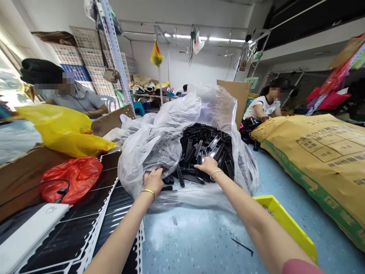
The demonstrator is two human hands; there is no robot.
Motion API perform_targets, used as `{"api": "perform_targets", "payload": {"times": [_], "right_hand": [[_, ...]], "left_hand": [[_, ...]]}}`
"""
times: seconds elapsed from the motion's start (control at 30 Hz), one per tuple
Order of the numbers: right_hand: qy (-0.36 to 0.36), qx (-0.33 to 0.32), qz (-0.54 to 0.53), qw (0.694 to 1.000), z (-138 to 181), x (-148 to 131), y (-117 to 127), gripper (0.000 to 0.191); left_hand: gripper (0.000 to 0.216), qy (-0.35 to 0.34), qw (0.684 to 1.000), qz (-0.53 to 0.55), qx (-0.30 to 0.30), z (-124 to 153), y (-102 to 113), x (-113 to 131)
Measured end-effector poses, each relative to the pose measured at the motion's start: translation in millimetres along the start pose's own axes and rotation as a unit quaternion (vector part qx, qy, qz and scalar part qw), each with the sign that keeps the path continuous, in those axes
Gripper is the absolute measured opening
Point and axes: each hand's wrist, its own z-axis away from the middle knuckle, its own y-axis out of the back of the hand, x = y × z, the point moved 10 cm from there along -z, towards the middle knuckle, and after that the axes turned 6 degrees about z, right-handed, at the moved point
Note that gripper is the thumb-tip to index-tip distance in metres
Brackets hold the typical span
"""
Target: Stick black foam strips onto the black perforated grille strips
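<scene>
A big clear plastic bag (159, 140) lies open on the blue floor, full of black plastic strips (205, 148). My left hand (154, 180) is closed on the bag's lower edge at the opening, a gold bangle on the wrist. My right hand (208, 166) reaches into the pile, fingers curled down among the black strips; what they grip is hidden. A few strips (179, 176) stick out between the two hands.
A yellow bin (288, 224) sits under my right arm. A large tan sack (319, 160) lies at right. Black ribbed trays (85, 224), a red bag (70, 179) and a yellow bag (65, 131) are at left. Two seated people work behind.
</scene>
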Motion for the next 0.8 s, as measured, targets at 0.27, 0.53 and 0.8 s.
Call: {"api": "perform_targets", "payload": {"times": [0.27, 0.53, 0.8], "right_hand": [[-0.025, -0.019, 0.0, 1.0, 11, 10, -8, 0.026], [-0.001, 0.007, 0.01, 1.0, 44, 30, 12, 0.026], [0.063, -0.011, -0.001, 0.998, 75, -15, -11, 0.024]], "left_hand": [[0.026, -0.08, 0.996, 0.044, 0.023, 12, 8, 66], [0.03, 0.048, 0.994, 0.092, -0.021, -2, -27, 65], [0.024, 0.038, 0.984, 0.174, 0.0, 15, -38, 78]]}}
